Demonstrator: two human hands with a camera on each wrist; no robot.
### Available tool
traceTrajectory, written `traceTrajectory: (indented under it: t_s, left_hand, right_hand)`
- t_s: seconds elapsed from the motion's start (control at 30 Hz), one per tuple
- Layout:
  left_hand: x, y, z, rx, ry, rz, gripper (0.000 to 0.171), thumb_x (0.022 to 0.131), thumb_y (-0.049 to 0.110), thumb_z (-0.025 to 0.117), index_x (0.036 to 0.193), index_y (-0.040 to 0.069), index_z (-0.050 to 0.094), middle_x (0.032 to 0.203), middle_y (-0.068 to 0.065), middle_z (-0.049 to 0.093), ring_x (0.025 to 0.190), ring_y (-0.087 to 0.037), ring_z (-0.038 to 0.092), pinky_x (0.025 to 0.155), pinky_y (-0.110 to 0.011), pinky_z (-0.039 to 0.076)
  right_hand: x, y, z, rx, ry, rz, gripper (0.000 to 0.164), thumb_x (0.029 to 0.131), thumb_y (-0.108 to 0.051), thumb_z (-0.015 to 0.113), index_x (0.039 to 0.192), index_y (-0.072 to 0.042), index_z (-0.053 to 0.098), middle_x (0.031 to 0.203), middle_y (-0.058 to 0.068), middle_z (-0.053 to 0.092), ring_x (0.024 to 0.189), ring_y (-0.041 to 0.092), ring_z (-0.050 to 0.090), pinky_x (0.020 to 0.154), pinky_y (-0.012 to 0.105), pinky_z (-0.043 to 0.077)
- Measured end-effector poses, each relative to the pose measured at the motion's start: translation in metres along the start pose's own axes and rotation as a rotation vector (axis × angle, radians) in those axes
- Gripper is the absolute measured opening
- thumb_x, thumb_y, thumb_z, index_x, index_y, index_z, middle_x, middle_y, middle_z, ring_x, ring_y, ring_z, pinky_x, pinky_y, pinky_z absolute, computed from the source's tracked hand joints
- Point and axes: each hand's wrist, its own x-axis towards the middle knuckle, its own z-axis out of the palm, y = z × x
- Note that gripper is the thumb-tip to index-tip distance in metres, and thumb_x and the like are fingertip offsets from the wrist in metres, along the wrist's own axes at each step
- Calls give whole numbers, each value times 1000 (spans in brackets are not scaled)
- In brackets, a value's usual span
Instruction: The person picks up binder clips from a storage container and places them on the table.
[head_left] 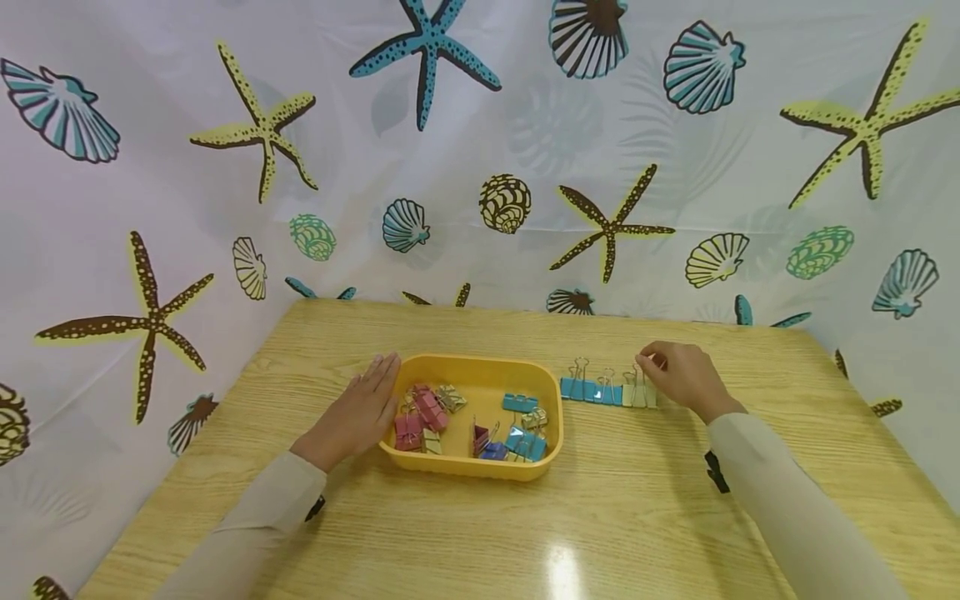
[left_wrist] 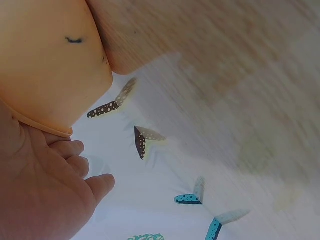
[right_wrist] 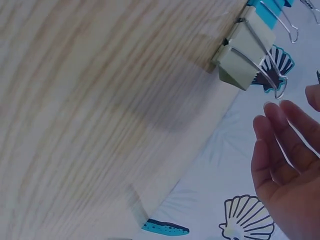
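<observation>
3 lined-up clips (head_left: 609,395), blu/yel.

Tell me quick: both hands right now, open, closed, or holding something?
Left hand: open, against the yellow tray.
Right hand: open, holding nothing, close to the pale yellow binder clip outside the tray.

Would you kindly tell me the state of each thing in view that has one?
Yellow tray: upright, uncovered
Binder clips inside: jumbled
Larger blue binder clip: outside, handles up
Smaller blue binder clip: outside, handles up
Pale yellow binder clip: outside, handles up
Left hand: extended against tray
Right hand: fingertips near pale yellow clip's handles
</observation>
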Motion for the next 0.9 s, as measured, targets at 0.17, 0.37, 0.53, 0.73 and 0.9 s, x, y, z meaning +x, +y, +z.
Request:
traceTrajectory:
  t_s: [0.17, 0.37, 0.53, 0.73, 0.9]
  left_hand:
    - [-1, 0, 0, -2, -6, -4, 59, 105, 26, 33, 153, -2, 12, 159, -17, 12, 146, -36, 9, 114, -57, 15]
    - [0, 1, -1, 1, -11, -5, 60, 105, 27, 33, 153, -2, 12, 159, -17, 11, 146, -36, 9, 114, -57, 16]
    - [0, 0, -1, 2, -12, -7, 59, 105, 27, 32, 153, -1, 11, 159, -16, 11, 146, -35, 9, 114, -57, 16]
    - [0, 0, -1, 9, -20, -3, 58, 105, 27, 31, 153, -1, 11, 160, -16, 9, 146, -35, 7, 113, -58, 17]
    - [-1, 0, -1, 14, -17, -2, 58, 105, 26, 32, 153, -2, 12, 160, -17, 10, 146, -35, 7, 113, -59, 18]
  right_hand:
    - [2, -17, -6, 4, 78, -14, 37, 100, -30, 50, 108, 1, 69, 87, 12, 70, 75, 25, 64, 68, 47, 53]
    - [6, -55, -13, 45, 108, -48, 30, 99, -25, 52, 106, -2, 70, 88, 10, 70, 77, 24, 63, 70, 46, 53]
    - [13, -92, -16, 143, 147, -103, 24, 98, -21, 56, 103, -4, 72, 89, 9, 70, 77, 23, 63, 67, 42, 53]
    - [25, -133, -19, 207, 154, -191, 22, 97, -21, 59, 105, -6, 72, 91, 7, 72, 78, 21, 65, 67, 39, 53]
    - [32, -163, -19, 211, 118, -253, 22, 97, -21, 58, 105, -7, 72, 91, 5, 71, 78, 18, 65, 71, 37, 54]
